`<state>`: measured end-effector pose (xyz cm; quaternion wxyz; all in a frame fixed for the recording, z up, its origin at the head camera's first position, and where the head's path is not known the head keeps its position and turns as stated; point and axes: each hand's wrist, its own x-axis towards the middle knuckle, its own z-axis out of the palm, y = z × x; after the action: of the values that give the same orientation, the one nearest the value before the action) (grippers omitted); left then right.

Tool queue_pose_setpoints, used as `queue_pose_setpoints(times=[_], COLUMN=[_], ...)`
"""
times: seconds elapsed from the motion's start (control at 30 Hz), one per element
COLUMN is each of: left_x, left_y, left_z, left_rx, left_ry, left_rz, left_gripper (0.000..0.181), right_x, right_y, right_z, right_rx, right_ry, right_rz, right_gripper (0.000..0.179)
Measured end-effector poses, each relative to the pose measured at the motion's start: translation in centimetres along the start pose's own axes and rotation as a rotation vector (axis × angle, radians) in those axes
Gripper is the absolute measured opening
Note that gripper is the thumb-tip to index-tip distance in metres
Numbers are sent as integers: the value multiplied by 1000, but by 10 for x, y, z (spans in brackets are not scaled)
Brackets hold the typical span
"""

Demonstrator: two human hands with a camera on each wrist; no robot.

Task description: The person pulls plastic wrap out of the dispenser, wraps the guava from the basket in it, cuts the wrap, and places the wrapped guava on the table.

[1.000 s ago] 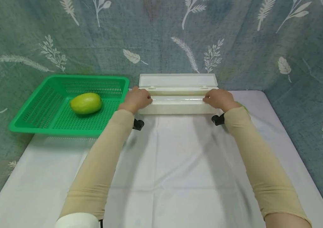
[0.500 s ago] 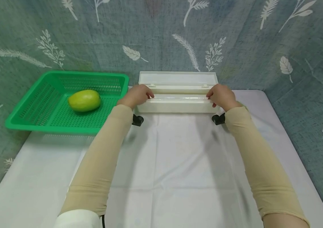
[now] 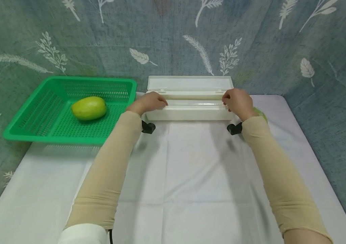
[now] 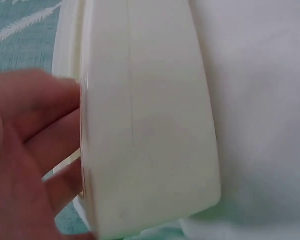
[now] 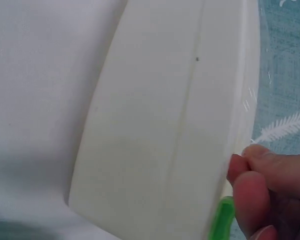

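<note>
A long cream cling film dispenser box (image 3: 191,114) stands at the back of the table, its lid (image 3: 191,82) raised behind it. Clear cling film (image 3: 195,103) lies across its opening. At the left end, my left hand (image 3: 150,102) holds the film near the front edge; in the left wrist view its fingers (image 4: 55,140) reach behind that edge, partly hidden. My right hand (image 3: 239,102) pinches the film between thumb and fingertips at the right end. The right wrist view shows the stretched film (image 5: 267,65) beside these fingers (image 5: 252,195).
A green plastic basket (image 3: 54,139) holding one yellow-green mango (image 3: 89,108) stands at the back left. Behind my right wrist a green object (image 3: 261,113) is mostly hidden. White cloth (image 3: 197,176) covers the table, with a leaf-patterned curtain (image 3: 173,44) behind.
My left fingertips have shifted slightly right along the film. The right hand has moved a little up and right from the box's front edge. The lid stays raised.
</note>
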<state>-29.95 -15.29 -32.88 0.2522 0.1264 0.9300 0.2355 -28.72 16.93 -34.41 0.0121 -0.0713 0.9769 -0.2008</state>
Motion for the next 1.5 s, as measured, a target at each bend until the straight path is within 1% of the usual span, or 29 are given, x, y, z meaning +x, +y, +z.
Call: queue_pose_setpoints(times=[0.1, 0.17, 0.27, 0.37, 0.5, 0.63, 0.8, 0.9, 1.03, 1.1, 1.27, 1.4, 1.5], left_x=[0, 0, 1, 2, 3, 0, -2, -1, 1, 4, 13, 20, 23], left_y=[0, 0, 1, 2, 1, -3, -3, 0, 1, 2, 5, 9, 12], left_z=[0, 1, 3, 6, 9, 10, 11, 11, 11, 11, 18, 23, 24], left_rx=[-72, -81, -27, 41, 111, 147, 129, 94, 55, 68, 143, 113, 88], left_ry=[112, 175, 245, 294, 315, 348, 371, 382, 428, 442, 415, 407, 401], left_rz=[-2, -9, -3, 10, 32, 66, 107, 134, 144, 143, 158, 176, 201], left_gripper=[26, 23, 18, 16, 15, 14, 16, 18, 21, 27, 44, 48, 41], right_x=[-1, -1, -1, -1, -2, -6, -13, -15, -14, -14, -17, -21, -24], right_y=[-1, -2, -3, -3, -5, -4, 3, 4, 0, -2, -6, -12, -16], right_z=[-5, -9, -13, -17, -22, -24, -26, -31, -39, -42, -47, -49, -51], right_rx=[-1, -8, -16, -15, 34, 126, 207, 214, 224, 221, 221, 220, 213], right_ry=[27, 43, 74, 78, 69, 93, 126, 165, 204, 210, 222, 219, 212], right_rz=[2, -10, -37, -44, -34, -56, -49, -57, -79, -79, -78, -90, -104], right_gripper=[15, 16, 17, 19, 22, 20, 17, 18, 18, 18, 19, 19, 20])
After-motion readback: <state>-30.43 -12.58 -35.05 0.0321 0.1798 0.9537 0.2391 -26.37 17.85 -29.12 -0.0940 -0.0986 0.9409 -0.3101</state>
